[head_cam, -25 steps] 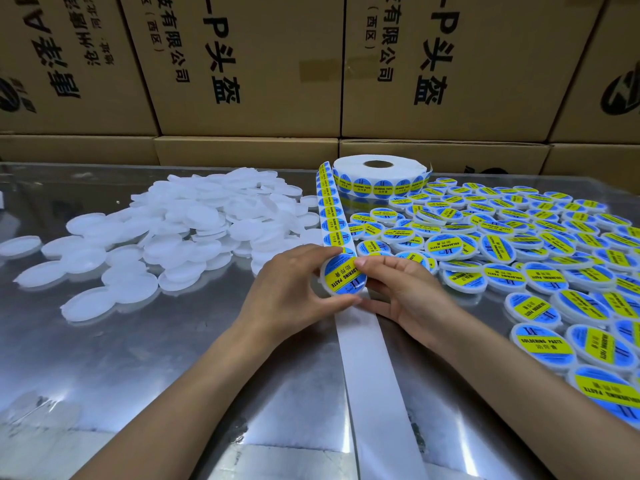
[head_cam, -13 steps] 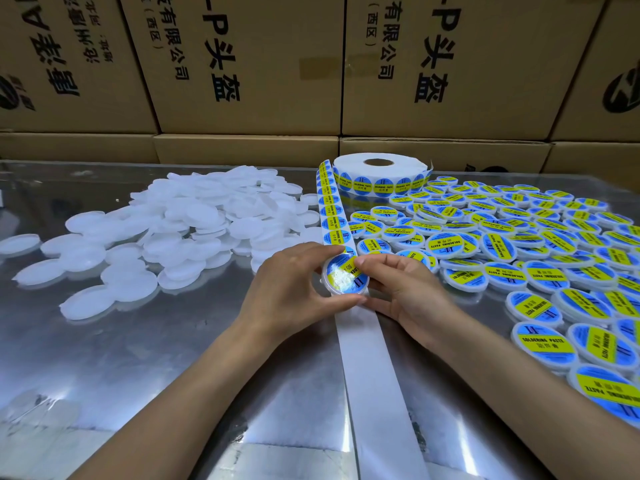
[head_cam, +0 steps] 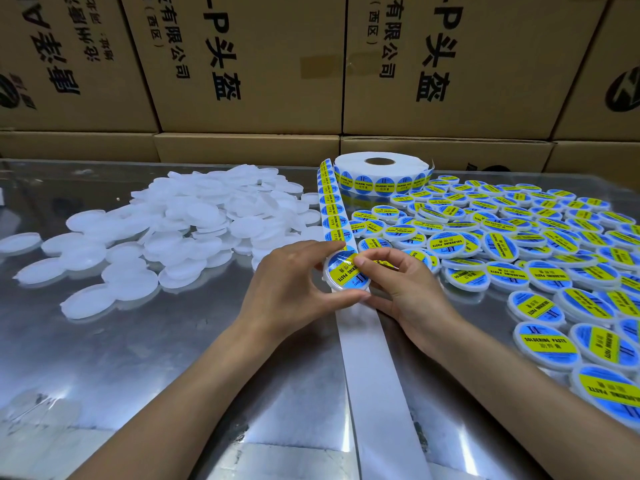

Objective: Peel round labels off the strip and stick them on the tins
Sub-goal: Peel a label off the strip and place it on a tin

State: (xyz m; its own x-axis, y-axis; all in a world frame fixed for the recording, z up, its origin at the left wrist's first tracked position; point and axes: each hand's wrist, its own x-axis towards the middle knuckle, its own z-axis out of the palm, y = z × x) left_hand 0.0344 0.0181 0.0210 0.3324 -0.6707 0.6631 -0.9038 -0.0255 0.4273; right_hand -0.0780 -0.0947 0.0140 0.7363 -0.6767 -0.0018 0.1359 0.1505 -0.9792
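Open worktop [head_cam: 104, 358] sits near its front-left corner. Your left hand [head_cam: 291, 289] has a curled grip round the tin [head_cam: 346, 273] mid-worktop, over the strip [head_cam: 374, 375]. Your right hand [head_cam: 405, 289] presses a fingertip on its label [head_cam: 341, 271], fingers bent. Plain tins [head_cam: 194, 220] left, labelled tins [head_cam: 519, 244] right, roll [head_cam: 379, 173] by the far edge.

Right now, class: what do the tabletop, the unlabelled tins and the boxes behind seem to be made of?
Tabletop: probably polished metal; it mirrors light.
Unlabelled tins: likely matte, milky white plastic, slightly translucent.
Boxes: brown cardboard; taped seams, printed faces.
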